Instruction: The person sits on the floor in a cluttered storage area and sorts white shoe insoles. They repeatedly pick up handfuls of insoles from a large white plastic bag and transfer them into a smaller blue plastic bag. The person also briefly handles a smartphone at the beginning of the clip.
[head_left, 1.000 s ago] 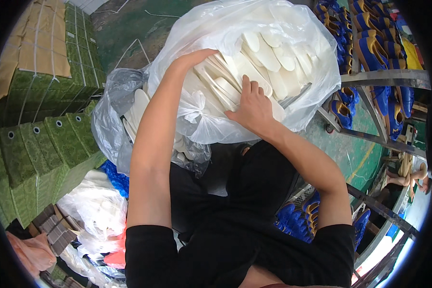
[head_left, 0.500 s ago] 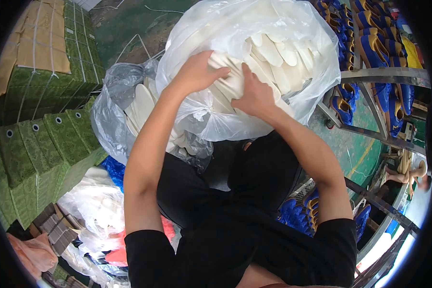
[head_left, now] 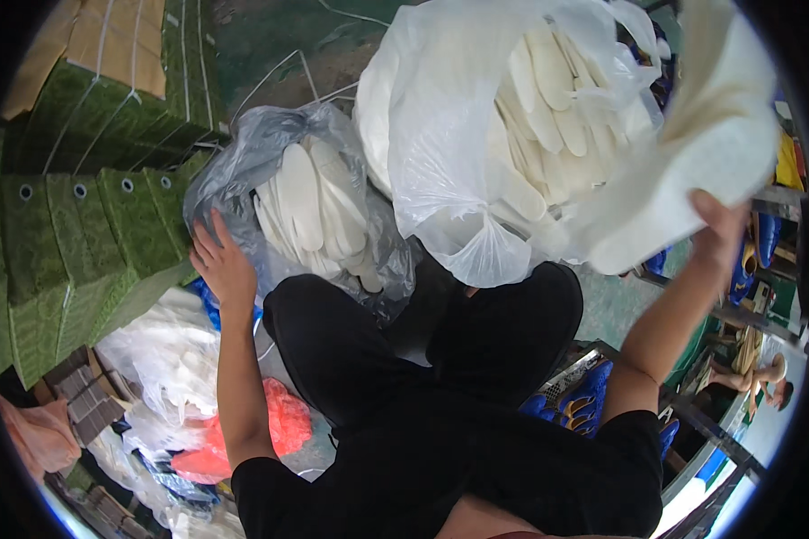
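My right hand (head_left: pixel 719 225), raised at the right, grips a stack of white insoles (head_left: pixel 683 171); motion blurs the stack, and its lower end is rounded. My left hand (head_left: pixel 226 265) is open with fingers spread, at the left edge of a grey plastic bag (head_left: pixel 225 162). Inside that bag lies a pile of cream-white insoles (head_left: pixel 310 202). To its right, a larger translucent white bag (head_left: pixel 449 117) gapes open, and more insoles (head_left: pixel 548 90) show in it, overlapping at angles. The stack in my right hand partly covers this bag's right side.
Green patterned boxes (head_left: pixel 90 242) stand along the left, with strapped ones behind. Blue shoes (head_left: pixel 768 238) sit on a metal rack (head_left: pixel 746 319) at the right, where another person (head_left: pixel 755 377) shows. Red plastic (head_left: pixel 283 418) and white plastic bags (head_left: pixel 175 350) lie at lower left.
Both hands were together on insoles in the white bag. My right hand has swung right with the white stack, and my left has moved to the grey bag's left edge.
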A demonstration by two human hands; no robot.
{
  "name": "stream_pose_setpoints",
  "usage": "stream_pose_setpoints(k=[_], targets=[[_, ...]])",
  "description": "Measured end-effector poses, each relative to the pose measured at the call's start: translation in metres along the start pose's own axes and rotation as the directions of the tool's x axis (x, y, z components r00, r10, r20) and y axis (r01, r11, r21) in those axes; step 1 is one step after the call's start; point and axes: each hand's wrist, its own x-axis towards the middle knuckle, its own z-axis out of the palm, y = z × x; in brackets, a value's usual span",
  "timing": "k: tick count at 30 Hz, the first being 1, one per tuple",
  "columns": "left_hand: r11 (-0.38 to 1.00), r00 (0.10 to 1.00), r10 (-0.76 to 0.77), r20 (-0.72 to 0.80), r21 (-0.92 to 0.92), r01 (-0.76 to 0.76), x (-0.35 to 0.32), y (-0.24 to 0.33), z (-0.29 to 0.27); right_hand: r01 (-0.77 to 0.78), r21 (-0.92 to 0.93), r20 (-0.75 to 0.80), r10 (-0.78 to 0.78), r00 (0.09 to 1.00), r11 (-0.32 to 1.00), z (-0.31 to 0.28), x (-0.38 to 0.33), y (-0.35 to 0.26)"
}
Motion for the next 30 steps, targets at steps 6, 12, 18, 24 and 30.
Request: stream_pose_setpoints(k=[6, 12, 18, 24, 30], targets=[[0.747, 0.971, -0.217, 0.095, -0.624, 0.228, -0.001, -0.064, -0.021, 0.208, 0.078, 0.151, -0.218, 0.964, 0.975, 0.031, -0.047, -0.087], [-0.439, 0.899, -0.224, 0.376, -0.863, 0.252, 0.01, -0.056, -0.08, -0.491, -0.027, 0.993, 0.078, 0.083, 0.871, 0.25, -0.078, -0.091], [-0.624, 0.809, -0.184, 0.558, -0.702, 0.343, -0.052, -0.086, -0.126, -0.483, -0.428, 0.895, 0.284, -0.343, 0.764, 0.43, -0.13, 0.019], [-0.39, 0.887, -0.072, 0.457, -0.831, 0.397, -0.075, -0.069, -0.167, -0.237, -0.143, 0.877, 0.234, 0.42, 0.961, 0.567, -0.2, 0.05], [-0.046, 0.882, -0.313, 0.351, -0.934, 0.355, -0.051, -0.057, -0.136, 0.021, -0.081, 0.979, 0.076, 0.187, 0.996, 0.461, -0.211, -0.006]])
